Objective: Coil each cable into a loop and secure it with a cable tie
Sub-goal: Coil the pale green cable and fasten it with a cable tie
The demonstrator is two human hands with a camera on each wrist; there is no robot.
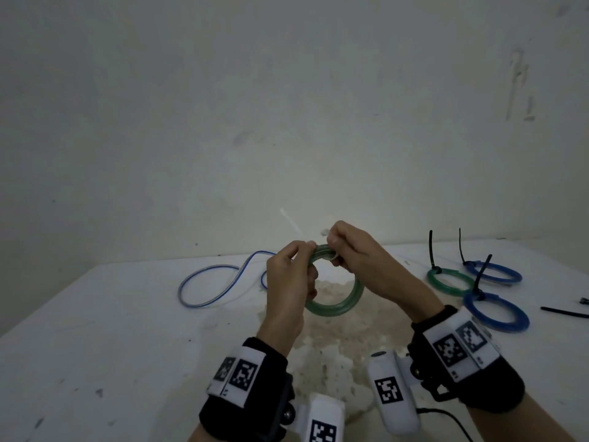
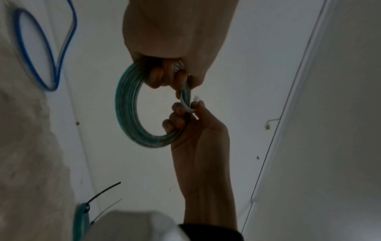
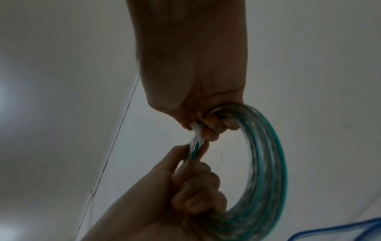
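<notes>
Both hands' grip [image 1: 318, 260] pinches white tie [image 2: 188, 107] around green coil [image 1: 344, 304].

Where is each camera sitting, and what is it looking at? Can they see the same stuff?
Head: worn on the head, looking forward and down at the table; shows both hands, wrist bands.
Left wrist: on the left wrist, looking along the left hand; right hand reaches in.
Right wrist: on the right wrist, looking along the right hand; left hand reaches in.
Shared: all see the green coil and white cable tie, held by both hands.
</notes>
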